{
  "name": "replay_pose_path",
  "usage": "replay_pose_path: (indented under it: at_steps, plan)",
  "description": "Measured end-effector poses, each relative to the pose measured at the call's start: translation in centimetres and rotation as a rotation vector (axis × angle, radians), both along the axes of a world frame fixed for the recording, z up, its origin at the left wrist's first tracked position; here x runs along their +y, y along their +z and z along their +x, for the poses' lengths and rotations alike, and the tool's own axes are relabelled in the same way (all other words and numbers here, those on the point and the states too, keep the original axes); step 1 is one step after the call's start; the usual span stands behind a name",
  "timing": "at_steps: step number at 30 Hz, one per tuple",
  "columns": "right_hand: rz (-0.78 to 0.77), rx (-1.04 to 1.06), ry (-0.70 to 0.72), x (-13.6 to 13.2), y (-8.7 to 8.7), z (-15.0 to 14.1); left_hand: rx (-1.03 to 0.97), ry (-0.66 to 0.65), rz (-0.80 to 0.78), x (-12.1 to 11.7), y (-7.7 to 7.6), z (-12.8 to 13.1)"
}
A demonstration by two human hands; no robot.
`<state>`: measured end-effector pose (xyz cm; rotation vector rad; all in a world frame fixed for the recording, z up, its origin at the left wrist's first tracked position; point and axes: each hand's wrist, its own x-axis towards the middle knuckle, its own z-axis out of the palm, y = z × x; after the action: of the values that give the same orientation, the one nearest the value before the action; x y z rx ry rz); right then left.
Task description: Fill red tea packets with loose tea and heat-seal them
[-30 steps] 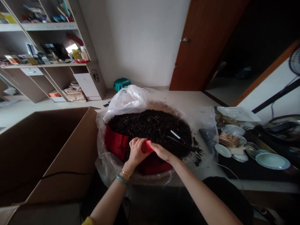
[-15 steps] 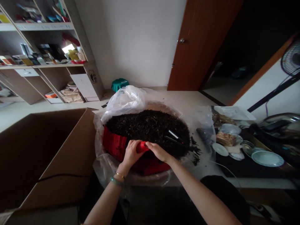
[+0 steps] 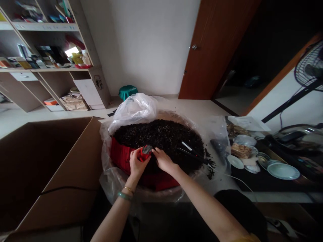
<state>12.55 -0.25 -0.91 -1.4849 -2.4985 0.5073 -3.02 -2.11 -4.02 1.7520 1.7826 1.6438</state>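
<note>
My left hand (image 3: 137,164) is closed around a small red packet (image 3: 144,157) whose mouth shows a silvery inside. Close to the packet's right side is my right hand (image 3: 163,159), fingers drawn together; whatever they hold is too small to make out. Both hands are over a wide round basket (image 3: 174,195) lined with clear plastic and heaped with dark, dry leaves (image 3: 161,131) that look like loose tea. A stack of flat red packets (image 3: 120,154) stands at the heap's left edge. More red packets (image 3: 158,180) lie at the near edge, below my hands.
A black device (image 3: 188,152) with a white strip and small red light rests on the leaves. At left stands an open cardboard box (image 3: 63,174). Bowls (image 3: 283,169) and a small dish (image 3: 235,162) occupy the right side, with a fan (image 3: 309,67) behind. Plastic film (image 3: 136,109) bunches at the back.
The red packet has tilted, and its silvery opening now shows. My right hand has come off the packet to its right side. The view has shifted slightly.
</note>
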Motion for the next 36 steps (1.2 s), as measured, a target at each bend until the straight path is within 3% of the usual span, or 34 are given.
replay_pose_path:
  at_steps: [4, 11, 27, 30, 33, 36]
  plan:
    - [-0.078, -0.235, -0.048, 1.0, 0.9, -2.0, -0.019, 0.003, -0.004, 0.0, 0.0, 0.0]
    - [-0.169, -0.322, -0.077, 1.0, 0.9, -2.9, -0.044, -0.002, -0.013, 0.0, -0.1, 0.1]
    - [-0.142, -0.223, -0.07, 1.0, 0.6, -1.6, -0.032, 0.002, 0.001, 0.3, -0.9, 0.1]
    - [-0.105, -0.052, -0.091, 1.4, 1.6, -0.3, -0.025, -0.003, -0.02, 0.3, -1.0, 0.0]
    - [-0.097, 0.346, -0.151, 2.0, 3.1, 1.2, -0.024, -0.024, -0.025, 0.4, -1.2, 0.1]
    - [-0.222, 0.693, -0.264, 2.5, 4.9, 2.3, -0.011, -0.056, -0.013, 0.3, -1.1, 0.2]
